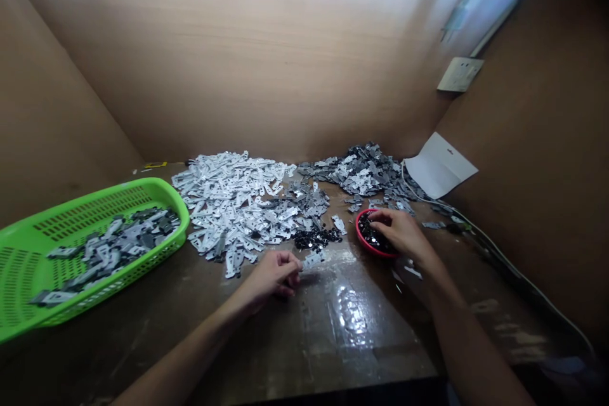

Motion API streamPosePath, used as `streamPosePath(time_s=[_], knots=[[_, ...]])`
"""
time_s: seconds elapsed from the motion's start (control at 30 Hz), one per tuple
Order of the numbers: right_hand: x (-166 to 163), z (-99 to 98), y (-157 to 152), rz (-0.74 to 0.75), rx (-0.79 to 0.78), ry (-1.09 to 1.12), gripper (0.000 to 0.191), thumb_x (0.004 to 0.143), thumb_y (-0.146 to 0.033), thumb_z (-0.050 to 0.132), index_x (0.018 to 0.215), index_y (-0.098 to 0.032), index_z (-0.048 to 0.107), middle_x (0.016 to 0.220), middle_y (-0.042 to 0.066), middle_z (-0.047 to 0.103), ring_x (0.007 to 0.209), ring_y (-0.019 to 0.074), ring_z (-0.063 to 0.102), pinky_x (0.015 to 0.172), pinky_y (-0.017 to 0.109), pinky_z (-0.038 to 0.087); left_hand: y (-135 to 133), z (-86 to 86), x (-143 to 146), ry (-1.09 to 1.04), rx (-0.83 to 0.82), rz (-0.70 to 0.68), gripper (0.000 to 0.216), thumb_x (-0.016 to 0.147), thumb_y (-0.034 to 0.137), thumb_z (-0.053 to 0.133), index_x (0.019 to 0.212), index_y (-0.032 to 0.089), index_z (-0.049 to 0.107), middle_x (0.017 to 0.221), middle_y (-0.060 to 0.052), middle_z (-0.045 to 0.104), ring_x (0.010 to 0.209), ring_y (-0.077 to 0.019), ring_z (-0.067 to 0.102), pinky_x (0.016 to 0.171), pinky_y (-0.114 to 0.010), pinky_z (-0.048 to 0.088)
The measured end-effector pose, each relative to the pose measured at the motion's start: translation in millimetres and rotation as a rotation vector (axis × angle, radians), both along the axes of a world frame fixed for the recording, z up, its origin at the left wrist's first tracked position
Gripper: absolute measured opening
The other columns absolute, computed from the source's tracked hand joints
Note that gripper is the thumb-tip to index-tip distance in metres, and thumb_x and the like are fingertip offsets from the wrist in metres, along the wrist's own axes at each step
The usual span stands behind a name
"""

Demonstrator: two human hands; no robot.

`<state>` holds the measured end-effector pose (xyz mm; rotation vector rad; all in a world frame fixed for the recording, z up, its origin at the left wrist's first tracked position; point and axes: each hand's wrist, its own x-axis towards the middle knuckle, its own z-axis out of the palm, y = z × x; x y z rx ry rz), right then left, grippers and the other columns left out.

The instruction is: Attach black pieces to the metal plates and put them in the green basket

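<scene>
My left hand (pixel 280 273) is closed just above the table, thumb and forefinger pinching the end of a small flat grey plate with holes (pixel 313 260). Close behind that plate lies a little heap of tiny black shiny parts (pixel 314 238). At the right, my right hand (pixel 402 231) reaches over a red bowl (pixel 358 236) filled with similar small black parts (pixel 372 238). Its fingers are bent together with the tips down among those parts. What sits between the fingertips is too small to make out.
A light-grey pile of flat plates (pixel 233 196) spreads behind my left hand; a darker pile (pixel 366 171) lies at the back right. A green basket (pixel 157 187) holding assembled-looking pieces stands at left. A white card (pixel 440 168) and a cable (pixel 504 235) are at right.
</scene>
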<state>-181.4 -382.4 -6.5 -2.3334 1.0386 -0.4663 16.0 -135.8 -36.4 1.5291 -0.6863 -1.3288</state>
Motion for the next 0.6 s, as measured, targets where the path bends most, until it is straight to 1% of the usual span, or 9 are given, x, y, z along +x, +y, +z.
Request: streamPosePath(time_s=[0.1, 0.2, 0.3, 0.37, 0.47, 0.53, 0.6], knots=[[1, 5.5, 4, 0.012, 0.127, -0.136, 0.029, 0.072, -0.032, 0.057, 0.096, -0.019, 0.065, 0.097, 0.002, 0.061, 0.086, 0.0113, 0.058, 0.078, 0.021, 0.043, 0, -2.4, 0, -0.002, -0.005, -0.009, 0.034, 0.073, 0.044, 0.059, 0.079, 0.011, 0.051, 0.071, -0.004, 0.056, 0.058, -0.0088, 0.050, 0.051, -0.021, 0.044], [9, 7.0, 15, 0.060, 0.210, -0.233, 0.030, 0.072, -0.035, 0.059, 0.093, -0.015, 0.065, 0.097, 0.005, 0.061, 0.087, 0.0114, 0.058, 0.080, 0.021, 0.045, 0, -6.2, -1, -0.014, 0.000, -0.001, 0.033, 0.073, 0.043, 0.058, 0.079, 0.012, 0.053, 0.070, -0.004, 0.056, 0.056, -0.0084, 0.049, 0.049, -0.020, 0.044], [22, 5.0, 36, 0.158, 0.244, -0.318, 0.032, 0.071, -0.039, 0.061, 0.088, -0.012, 0.064, 0.096, 0.006, 0.060, 0.085, 0.0109, 0.057, 0.077, 0.021, 0.046, 0, -10.0, -1, -0.036, 0.012, 0.006, 0.032, 0.073, 0.043, 0.058, 0.079, 0.012, 0.055, 0.070, -0.005, 0.057, 0.055, -0.0080, 0.050, 0.049, -0.019, 0.044], [30, 3.3, 55, 0.258, 0.258, -0.312, 0.031, 0.072, -0.041, 0.061, 0.086, -0.013, 0.063, 0.092, 0.005, 0.059, 0.082, 0.0096, 0.056, 0.074, 0.020, 0.045, -1, -12.0, -1, -0.046, 0.017, 0.008, 0.033, 0.073, 0.043, 0.058, 0.080, 0.011, 0.056, 0.070, -0.005, 0.058, 0.054, -0.0078, 0.050, 0.049, -0.019, 0.044], [42, 1.2, 83, 0.438, 0.221, -0.291, 0.026, 0.076, -0.039, 0.059, 0.082, -0.014, 0.063, 0.086, 0.004, 0.058, 0.080, 0.0083, 0.054, 0.073, 0.021, 0.043, -1, -13.4, -1, -0.044, 0.021, 0.003, 0.030, 0.073, 0.040, 0.058, 0.081, 0.011, 0.058, 0.070, -0.006, 0.059, 0.054, -0.0080, 0.051, 0.049, -0.019, 0.044], [47, -1.1, 97, 0.560, 0.155, -0.290, 0.023, 0.078, -0.037, 0.058, 0.084, -0.016, 0.064, 0.086, 0.004, 0.058, 0.083, 0.0087, 0.052, 0.076, 0.022, 0.042, -1, -13.4, 0, -0.042, 0.019, -0.003, 0.029, 0.073, 0.039, 0.057, 0.081, 0.011, 0.058, 0.070, -0.006, 0.060, 0.054, -0.0082, 0.051, 0.049, -0.019, 0.043], [51, -4.6, 105, 0.648, 0.072, -0.272, 0.019, 0.079, -0.035, 0.057, 0.087, -0.018, 0.064, 0.089, 0.004, 0.057, 0.089, 0.0100, 0.050, 0.080, 0.024, 0.041, -1, -12.6, 0, -0.041, 0.015, -0.009, 0.029, 0.072, 0.039, 0.058, 0.081, 0.011, 0.058, 0.069, -0.006, 0.060, 0.054, -0.0085, 0.051, 0.050, -0.019, 0.043]])
